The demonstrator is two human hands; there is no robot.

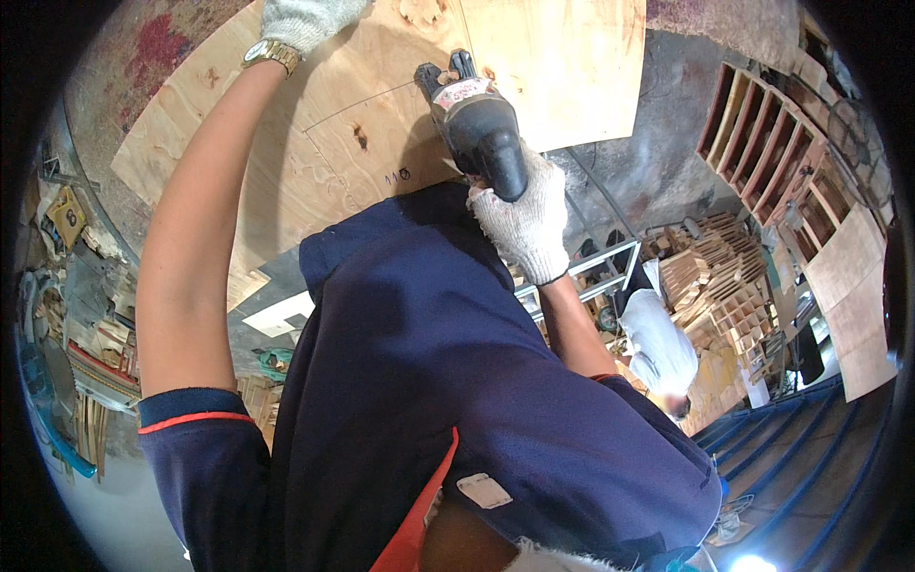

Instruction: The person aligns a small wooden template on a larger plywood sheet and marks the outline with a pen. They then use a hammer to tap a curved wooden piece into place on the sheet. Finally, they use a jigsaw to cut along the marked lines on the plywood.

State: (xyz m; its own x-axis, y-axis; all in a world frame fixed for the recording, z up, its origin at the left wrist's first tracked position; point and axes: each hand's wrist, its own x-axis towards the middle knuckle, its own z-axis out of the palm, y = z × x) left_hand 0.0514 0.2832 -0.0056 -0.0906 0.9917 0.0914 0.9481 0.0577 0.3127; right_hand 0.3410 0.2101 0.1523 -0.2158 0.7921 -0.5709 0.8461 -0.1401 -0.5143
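Note:
My right hand (522,217), in a white knit glove, grips the handle of a black power tool (474,122) with a red-and-white label. The tool's front end rests on a large plywood sheet (286,153) marked with pencil lines and a curved arc. My left hand (307,19), also gloved, with a metal watch (269,51) on the wrist, presses flat on the same sheet to the left of the tool. My dark blue shirt (429,381) with red trim fills the middle of the view and hides the sheet's near edge.
Another person in a white shirt (658,348) bends over at the right. Stacks of small wooden parts (715,276) and wooden shelf frames (762,143) stand behind them. Blue corrugated sheeting (801,439) lies at the lower right; timber offcuts (86,286) pile up at the left.

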